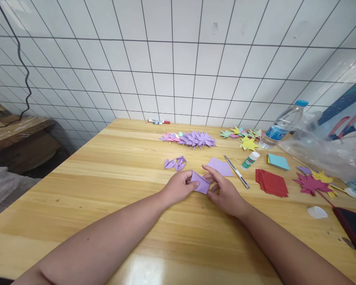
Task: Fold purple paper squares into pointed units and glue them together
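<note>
A folded piece of purple paper (200, 183) is up off the table in the middle of the view. My left hand (178, 188) pinches its left side, thumb on the near face and fingers behind. At the paper's right edge is my right hand (225, 194), its index finger stretched out and its thumb apart by the lower corner; whether the fingertips touch the paper is hard to see. Just beyond lie flat purple sheets (221, 166), partly covered by the right fingers. Several small folded purple pieces (175, 162) rest beyond the left hand.
A utility knife (237, 172), a glue stick (250, 160), red paper squares (272, 183) and a blue-topped paper stack (278, 161) lie to the right. Paper leaf shapes (197, 139) sit near the tiled wall. A water bottle (281, 126) stands back right, a marker (159, 122) further left.
</note>
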`<act>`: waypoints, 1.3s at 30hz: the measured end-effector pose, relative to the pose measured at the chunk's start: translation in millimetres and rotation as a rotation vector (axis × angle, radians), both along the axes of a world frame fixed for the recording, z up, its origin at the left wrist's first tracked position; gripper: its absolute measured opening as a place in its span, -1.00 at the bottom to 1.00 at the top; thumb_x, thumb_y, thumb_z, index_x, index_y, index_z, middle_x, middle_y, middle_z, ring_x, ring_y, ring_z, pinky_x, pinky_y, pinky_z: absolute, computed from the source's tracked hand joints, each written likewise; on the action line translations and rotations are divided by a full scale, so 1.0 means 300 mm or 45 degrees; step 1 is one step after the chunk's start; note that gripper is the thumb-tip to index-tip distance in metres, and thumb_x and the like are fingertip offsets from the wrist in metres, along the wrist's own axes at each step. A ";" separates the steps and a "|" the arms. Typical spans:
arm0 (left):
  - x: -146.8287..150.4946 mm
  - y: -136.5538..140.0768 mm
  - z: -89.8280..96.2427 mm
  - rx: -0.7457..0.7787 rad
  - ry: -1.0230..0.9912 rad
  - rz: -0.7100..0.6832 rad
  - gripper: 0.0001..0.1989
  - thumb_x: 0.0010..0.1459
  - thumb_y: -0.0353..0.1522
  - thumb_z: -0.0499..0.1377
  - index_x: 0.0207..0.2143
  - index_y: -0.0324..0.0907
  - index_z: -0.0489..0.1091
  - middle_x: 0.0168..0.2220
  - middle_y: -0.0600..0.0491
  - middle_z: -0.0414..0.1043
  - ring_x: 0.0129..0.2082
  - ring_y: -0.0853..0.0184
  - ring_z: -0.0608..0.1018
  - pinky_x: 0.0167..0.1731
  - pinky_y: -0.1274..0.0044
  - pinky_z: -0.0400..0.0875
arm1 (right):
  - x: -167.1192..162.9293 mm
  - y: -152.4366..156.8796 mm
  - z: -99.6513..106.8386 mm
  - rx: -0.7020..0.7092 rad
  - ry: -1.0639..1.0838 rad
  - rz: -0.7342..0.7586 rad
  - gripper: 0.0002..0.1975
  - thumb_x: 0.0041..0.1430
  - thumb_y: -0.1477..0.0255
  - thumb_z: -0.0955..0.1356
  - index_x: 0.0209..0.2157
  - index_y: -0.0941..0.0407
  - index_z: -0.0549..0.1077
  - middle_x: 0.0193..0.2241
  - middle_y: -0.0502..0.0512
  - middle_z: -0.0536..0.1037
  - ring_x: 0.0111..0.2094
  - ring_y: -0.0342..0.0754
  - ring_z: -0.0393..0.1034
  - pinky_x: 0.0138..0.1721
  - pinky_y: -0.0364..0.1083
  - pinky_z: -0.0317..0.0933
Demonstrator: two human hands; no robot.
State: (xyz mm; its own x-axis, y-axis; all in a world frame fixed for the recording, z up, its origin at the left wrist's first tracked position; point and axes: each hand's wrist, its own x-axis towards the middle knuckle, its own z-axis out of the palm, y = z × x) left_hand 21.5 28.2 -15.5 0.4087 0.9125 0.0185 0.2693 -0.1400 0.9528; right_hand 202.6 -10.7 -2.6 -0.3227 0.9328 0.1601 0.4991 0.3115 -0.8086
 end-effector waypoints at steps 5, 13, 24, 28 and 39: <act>-0.005 -0.010 -0.008 0.130 0.137 -0.057 -0.85 0.00 -0.30 0.13 -0.49 -0.22 0.36 -0.57 0.16 0.27 -0.55 0.43 0.29 -0.52 0.61 0.18 | 0.001 0.013 0.000 -0.076 0.075 -0.024 -0.40 0.04 0.51 0.30 0.14 0.03 0.10 -0.29 0.05 0.42 -0.32 -0.13 0.36 -0.39 -0.15 0.28; -0.018 -0.016 0.034 0.060 -0.064 -0.274 -0.64 0.13 -0.14 0.01 -0.43 -0.24 0.40 -0.53 0.09 0.31 -0.52 0.42 0.30 -0.49 0.60 0.16 | 0.004 0.024 0.001 -0.130 0.175 -0.118 -0.59 0.04 0.43 0.32 -0.04 0.08 0.23 -0.42 -0.01 0.44 -0.38 -0.11 0.37 -0.35 -0.12 0.24; -0.008 -0.014 -0.004 0.111 0.155 -0.225 -0.73 0.06 -0.19 0.09 -0.47 -0.21 0.42 -0.56 0.11 0.37 -0.55 0.42 0.34 -0.53 0.61 0.18 | -0.004 0.018 -0.002 -0.146 0.229 -0.094 -0.66 0.06 0.41 0.31 -0.10 0.09 0.22 -0.42 -0.01 0.42 -0.37 -0.12 0.37 -0.32 -0.12 0.26; -0.004 -0.010 -0.003 0.091 0.134 -0.164 -0.76 0.06 -0.23 0.08 -0.52 -0.21 0.37 -0.57 0.12 0.37 -0.58 0.44 0.32 -0.54 0.62 0.16 | 0.001 0.008 0.009 -0.176 0.306 -0.034 -0.57 0.07 0.35 0.32 0.01 0.08 0.23 -0.30 0.07 0.43 -0.27 -0.09 0.36 -0.36 -0.14 0.29; -0.001 -0.010 0.010 0.026 0.076 -0.116 -0.79 0.04 -0.25 0.09 -0.50 -0.21 0.38 -0.51 0.09 0.45 -0.52 0.41 0.39 -0.49 0.61 0.21 | 0.012 0.041 -0.007 -0.352 0.314 -0.174 -0.67 0.05 0.16 0.31 -0.38 0.17 0.44 -0.55 0.01 0.43 -0.51 -0.15 0.32 -0.46 -0.17 0.25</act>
State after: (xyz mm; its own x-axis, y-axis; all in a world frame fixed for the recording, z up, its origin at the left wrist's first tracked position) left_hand 21.1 25.3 -12.4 0.4911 0.8710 0.0100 0.3105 -0.1857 0.9322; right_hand 206.3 1.6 -4.8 -0.1762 0.9833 -0.0464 0.3014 0.0091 -0.9535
